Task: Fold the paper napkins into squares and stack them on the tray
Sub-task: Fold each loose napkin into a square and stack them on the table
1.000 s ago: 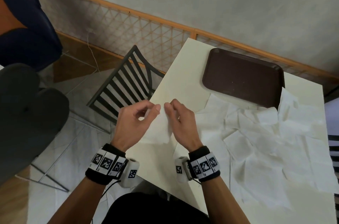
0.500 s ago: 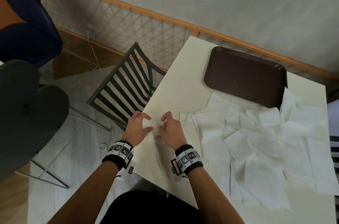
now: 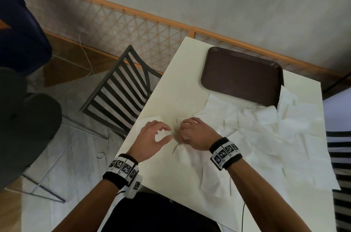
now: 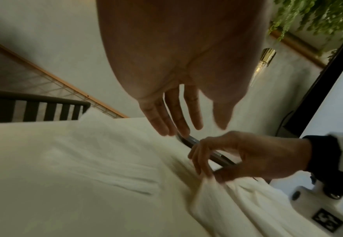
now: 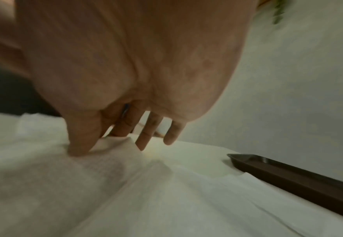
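Note:
The dark brown tray [image 3: 241,76] lies bare at the table's far side, and its rim shows in the right wrist view [image 5: 308,176]. Loose white napkins [image 3: 266,133] spread out below it. A folded napkin [image 3: 145,123] [image 4: 105,168] lies flat by the table's left edge. My left hand [image 3: 168,133] [image 4: 197,128] hovers just above it with relaxed fingers, holding nothing. My right hand [image 3: 180,133] [image 5: 101,142] [image 4: 211,174] pinches the edge of another napkin [image 3: 190,155] [image 5: 115,160] between thumb and forefinger, and the paper bunches up under it.
The cream table [image 3: 180,80] has its left edge right beside my left hand. A dark slatted chair [image 3: 117,99] stands off that edge. A thin black cable [image 3: 243,216] runs over the near part of the table. A wooden lattice rail [image 3: 152,28] runs behind.
Both hands brought a napkin down from the air to the table's left edge. My left hand has let go of it, and my right hand has shifted right and pinched a loose napkin.

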